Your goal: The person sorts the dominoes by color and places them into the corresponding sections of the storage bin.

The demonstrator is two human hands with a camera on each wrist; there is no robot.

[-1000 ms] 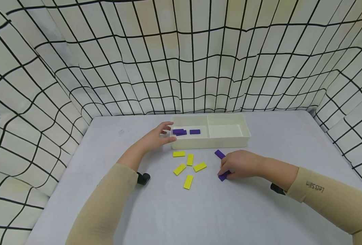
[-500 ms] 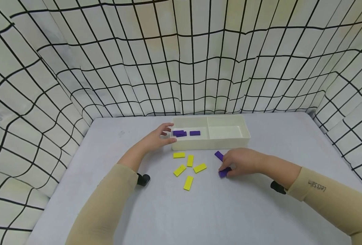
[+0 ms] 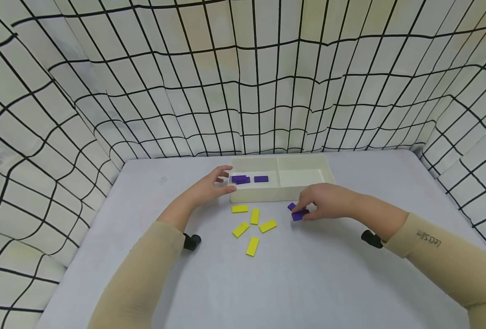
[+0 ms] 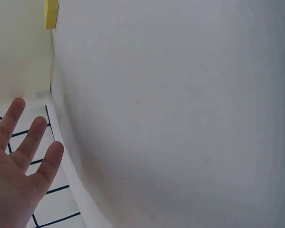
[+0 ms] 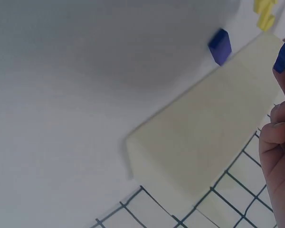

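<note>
My right hand (image 3: 331, 201) pinches a purple block (image 3: 299, 215) between thumb and fingers, held above the table in front of the white box (image 3: 263, 195). Another purple block (image 5: 221, 46) lies on the table beside the box's front wall, partly covered by the held one in the head view. At the box's left end is my left hand (image 3: 210, 185), its thumb by the front corner and its fingers by the rear one. The left wrist view shows that hand's fingers (image 4: 31, 140) spread and fairly straight. Several purple blocks (image 3: 261, 179) lie in the box's left compartment, some overlapping.
Several yellow blocks (image 3: 252, 246) are scattered on the white table (image 3: 292, 283) in front of the box. A divider (image 3: 278, 170) splits the box, and its right compartment (image 3: 302, 176) shows bare floor. Black-gridded white walls (image 3: 259, 96) surround the table's back and sides.
My right hand has picked the purple block up off the table and moved away from me, nearer to the box's front wall. The left hand has stayed at the box's left end.
</note>
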